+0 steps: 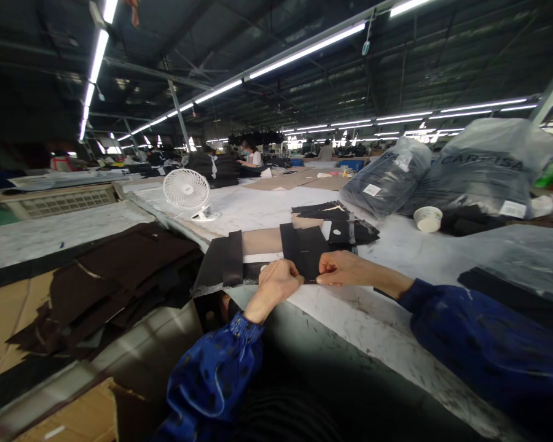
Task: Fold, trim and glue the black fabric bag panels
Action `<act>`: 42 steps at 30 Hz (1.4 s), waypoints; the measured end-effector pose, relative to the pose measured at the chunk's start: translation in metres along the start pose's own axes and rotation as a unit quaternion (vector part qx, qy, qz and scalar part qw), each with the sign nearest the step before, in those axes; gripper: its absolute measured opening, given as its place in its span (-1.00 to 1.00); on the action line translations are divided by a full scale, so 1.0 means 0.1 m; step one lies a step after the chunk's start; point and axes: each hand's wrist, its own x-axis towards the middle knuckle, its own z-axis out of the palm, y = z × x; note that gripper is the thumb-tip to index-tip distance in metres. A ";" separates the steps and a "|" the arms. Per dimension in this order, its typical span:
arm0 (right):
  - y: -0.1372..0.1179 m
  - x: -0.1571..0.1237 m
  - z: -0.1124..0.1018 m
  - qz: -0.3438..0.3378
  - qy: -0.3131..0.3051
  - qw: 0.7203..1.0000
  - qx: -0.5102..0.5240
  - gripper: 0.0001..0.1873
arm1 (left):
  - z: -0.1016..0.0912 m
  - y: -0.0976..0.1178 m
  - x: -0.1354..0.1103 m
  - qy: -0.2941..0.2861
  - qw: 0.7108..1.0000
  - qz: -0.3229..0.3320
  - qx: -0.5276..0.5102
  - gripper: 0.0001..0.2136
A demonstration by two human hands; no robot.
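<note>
My left hand [279,283] and my right hand [343,268] meet at the near edge of a black cut fabric piece [304,248] that lies on the white worktable [350,319]. Both hands are closed, pinching the near edge of that piece between thumb and fingers. Blue patterned sleeves cover both forearms. Another black fabric piece [221,264] lies just left of my left hand, over a tan cardboard pattern [260,240]. A small stack of black cut pieces [336,224] sits just beyond the held piece.
A white desk fan [187,191] stands at the back left of the table. A paper cup [427,218] and large bagged bundles [479,169] sit at the right. Dark brown fabric [110,276] is piled on the lower left surface. A person works far behind.
</note>
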 end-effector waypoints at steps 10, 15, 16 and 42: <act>-0.10 0.05 -0.03 -0.009 -0.021 0.998 -0.055 -0.71 | 0.00 -0.02 0.02 -0.016 0.999 0.027 0.034 -0.86; -0.19 0.05 -0.03 0.000 -0.015 0.996 -0.087 -0.69 | 0.00 -0.01 0.00 -0.011 0.999 0.034 0.041 -0.84; -0.21 0.05 -0.03 0.003 -0.012 0.995 -0.094 -0.70 | 0.01 -0.01 0.00 -0.009 0.999 0.033 0.043 -0.84; -0.37 -0.02 -0.44 -0.038 0.198 0.961 -0.187 -0.83 | 0.15 0.21 0.10 -0.040 0.997 0.054 0.047 -0.88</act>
